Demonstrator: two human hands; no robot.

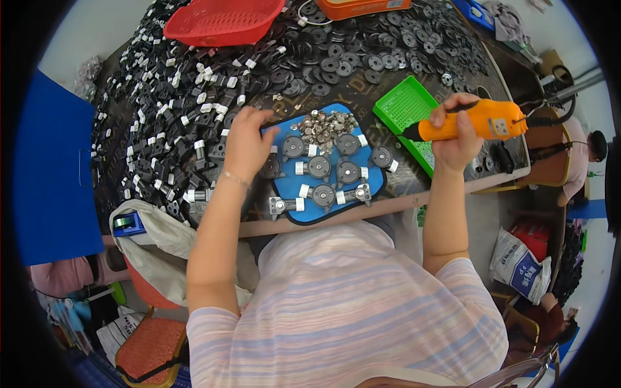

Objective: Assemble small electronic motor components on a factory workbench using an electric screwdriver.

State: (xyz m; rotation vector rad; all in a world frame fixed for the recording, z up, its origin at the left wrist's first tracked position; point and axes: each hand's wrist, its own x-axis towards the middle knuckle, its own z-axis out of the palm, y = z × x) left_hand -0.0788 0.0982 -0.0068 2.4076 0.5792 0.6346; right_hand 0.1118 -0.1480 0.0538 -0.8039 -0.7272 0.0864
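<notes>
My right hand (457,137) grips an orange electric screwdriver (475,121) level over the green basket, its black nose pointing left. My left hand (250,142) is at the upper left edge of a blue mat (374,189), thumb and fingers apart, and nothing shows between them. Several caster-like pieces lie on the mat, each a dark round wheel with a white end; one such piece (272,166) sits just right of my left wrist. A heap of small shiny metal caps (325,129) covers the mat's far part. Two pieces at the near edge, such as the left one (286,205), stand on their sides.
Loose black parts with white ends (171,116) cover the table's left side. Black discs (343,64) spread across the back. Beyond are a red basket (223,22) and an orange container (362,8). A green basket (406,103) lies under the screwdriver; a cloth (165,249) hangs near left.
</notes>
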